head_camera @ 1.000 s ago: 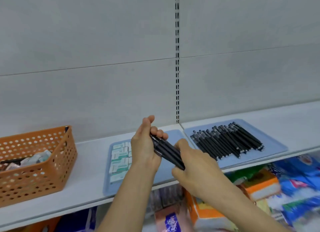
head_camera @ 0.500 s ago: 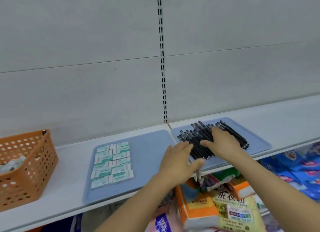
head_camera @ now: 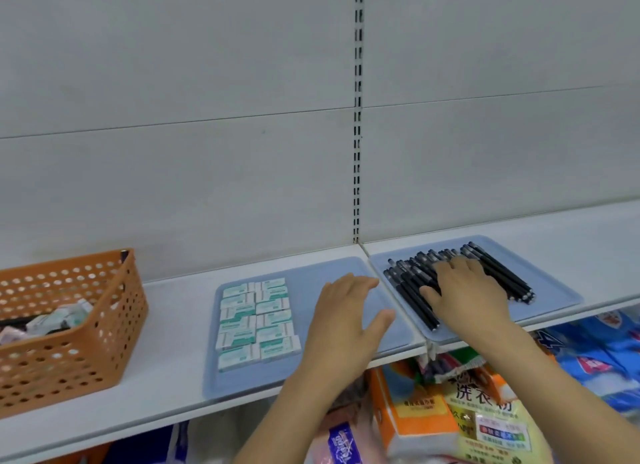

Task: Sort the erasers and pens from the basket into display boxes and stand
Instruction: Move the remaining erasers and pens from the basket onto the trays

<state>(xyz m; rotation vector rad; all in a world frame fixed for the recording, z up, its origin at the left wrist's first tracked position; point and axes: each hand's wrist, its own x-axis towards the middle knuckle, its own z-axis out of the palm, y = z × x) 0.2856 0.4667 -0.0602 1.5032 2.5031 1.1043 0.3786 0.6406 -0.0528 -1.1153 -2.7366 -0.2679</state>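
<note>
**Pens under the right hand**

Right hand (head_camera: 464, 290) lies flat, fingers straight, on the black pens (head_camera: 498, 273) in the right tray (head_camera: 554, 287). Left hand (head_camera: 346, 311) hovers spread over the eraser tray (head_camera: 311, 269); erasers (head_camera: 256, 321) in rows. Orange basket (head_camera: 69, 346) sits far left on the shelf (head_camera: 166, 377)

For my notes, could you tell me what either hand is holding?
Nothing: the right hand lies flat on the pens; the left hand hovers open.
</note>
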